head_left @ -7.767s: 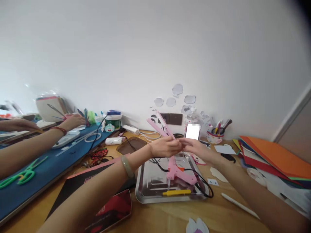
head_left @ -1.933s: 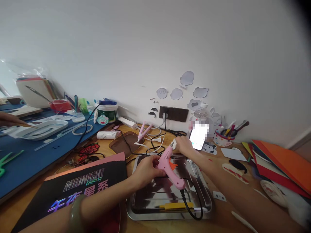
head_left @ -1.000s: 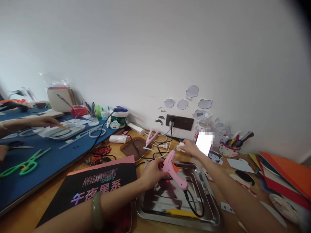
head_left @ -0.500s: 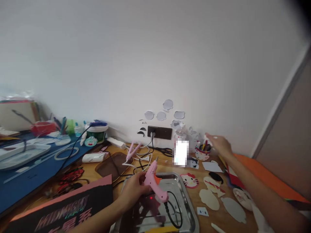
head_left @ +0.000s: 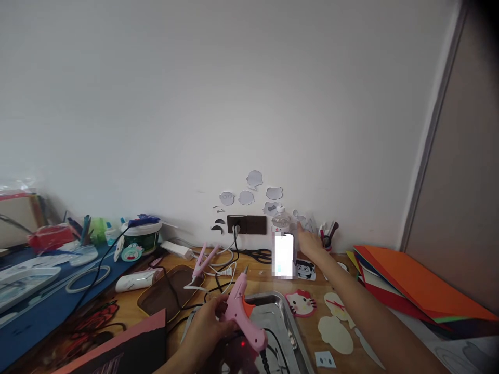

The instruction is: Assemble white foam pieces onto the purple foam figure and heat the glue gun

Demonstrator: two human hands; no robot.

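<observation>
My left hand (head_left: 210, 324) is closed round the handle of a pink hot glue gun (head_left: 244, 317). The gun's nozzle points up and away, its orange trigger shows, and a black cord hangs from the handle end. Beneath it lies a shiny metal tray (head_left: 278, 301). My right hand (head_left: 311, 243) is stretched out just right of a lit phone (head_left: 284, 257) and a clear bottle (head_left: 280, 221). One finger is extended toward the wall; the other fingers are largely hidden. Whether it touches the phone or bottle is unclear. Behind the hand stands a pen cup (head_left: 327, 243).
Cut paper shapes (head_left: 336, 332) and a cat-face cutout (head_left: 300, 303) lie right of the tray. Coloured sheets (head_left: 413, 280) are stacked farther right. A pink hair iron (head_left: 205, 262), cords and a brown tray (head_left: 171, 291) sit left. A socket (head_left: 247, 224) is on the wall.
My right hand has moved left from the pen cup to beside the phone and bottle. The view has turned to the right. My left hand still holds the glue gun over the tray.
</observation>
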